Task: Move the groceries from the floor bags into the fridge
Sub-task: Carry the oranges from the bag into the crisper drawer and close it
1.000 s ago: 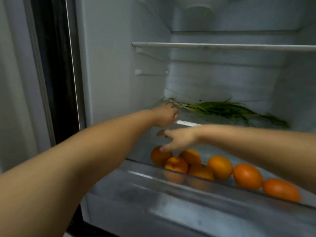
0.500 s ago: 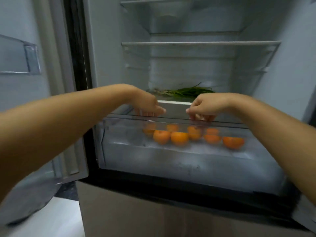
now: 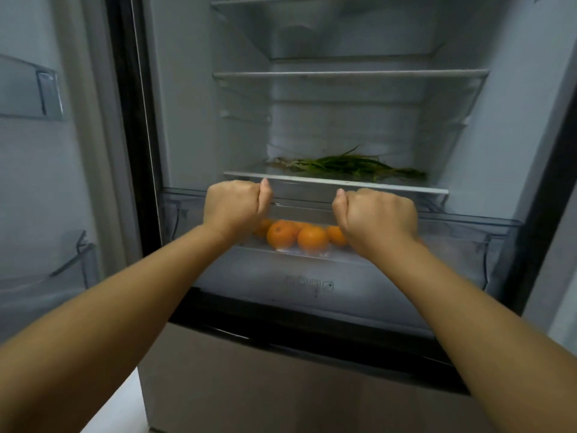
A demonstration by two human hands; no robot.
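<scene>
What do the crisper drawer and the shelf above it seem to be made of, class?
Crisper drawer: likely clear plastic, glossy; the oranges show through its front, and its corners look moulded. Shelf: probably glass with a pale edge trim; it is see-through under the green stalks, though clear plastic is possible.

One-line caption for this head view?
Both hands, left hand and right hand, grip the front edge of the fridge drawer holding oranges, greens shelved above.

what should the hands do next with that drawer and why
Probably push the crisper drawer straight in until it seats. Both the left hand and right hand grip its front rim, the oranges already lie inside, and the drawer juts out past the glass shelf that holds the greens.
</scene>
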